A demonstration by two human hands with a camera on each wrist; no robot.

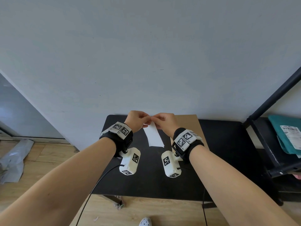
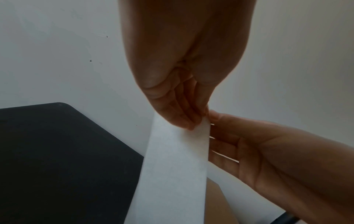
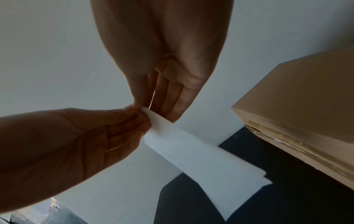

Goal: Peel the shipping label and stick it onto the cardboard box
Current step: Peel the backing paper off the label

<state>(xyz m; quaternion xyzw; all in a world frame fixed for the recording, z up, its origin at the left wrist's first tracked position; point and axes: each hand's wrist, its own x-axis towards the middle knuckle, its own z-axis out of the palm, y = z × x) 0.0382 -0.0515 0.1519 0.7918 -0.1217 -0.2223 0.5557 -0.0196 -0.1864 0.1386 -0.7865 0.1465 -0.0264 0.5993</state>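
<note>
A long white shipping label (image 1: 154,135) (image 2: 172,166) (image 3: 201,154) hangs in the air above the black table, blank side toward me. My left hand (image 1: 138,119) (image 2: 193,121) pinches its top end from the left, and my right hand (image 1: 162,120) (image 3: 145,107) pinches the same end from the right, fingertips meeting. In the right wrist view the lower end shows two slightly offset layers. The brown cardboard box (image 1: 192,126) (image 3: 298,109) stands on the table behind and under my right wrist, with tape along one edge.
The black table (image 1: 154,176) stands against a grey wall. A black metal rack (image 1: 268,128) at the right holds a teal parcel (image 1: 286,132) with a printed label. A grey plastic bag (image 1: 13,160) lies on the wooden floor at the left.
</note>
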